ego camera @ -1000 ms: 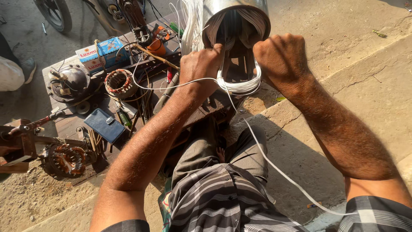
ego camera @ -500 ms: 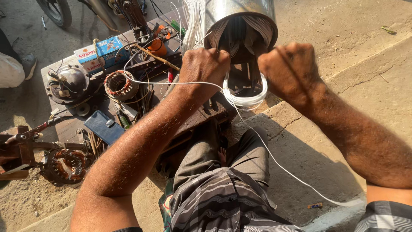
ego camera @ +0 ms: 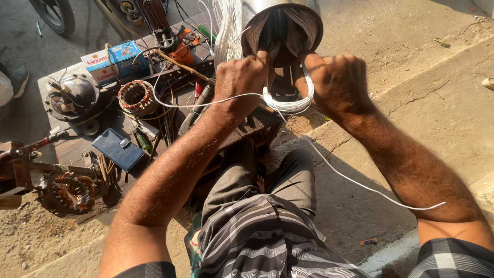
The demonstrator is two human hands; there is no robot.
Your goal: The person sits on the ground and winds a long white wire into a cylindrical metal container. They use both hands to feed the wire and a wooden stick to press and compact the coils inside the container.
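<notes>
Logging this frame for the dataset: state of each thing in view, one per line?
left hand: closed, gripping white wire
right hand: closed, gripping wire coil
white wire coil: looped, hanging from the cylinder's open end
metal cylinder: open end toward camera, windings showing
copper-wound stator: loose on the bench
blue wallet: closed, lying flat

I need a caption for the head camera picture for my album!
Both hands, left hand and right hand, grip a white wire coil at a metal motor housing beside a cluttered workbench.

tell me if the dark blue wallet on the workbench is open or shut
Shut. The dark blue wallet lies flat on the workbench with its flap folded over and the small clasp tab closed across the front; nothing of its inside shows.
</notes>
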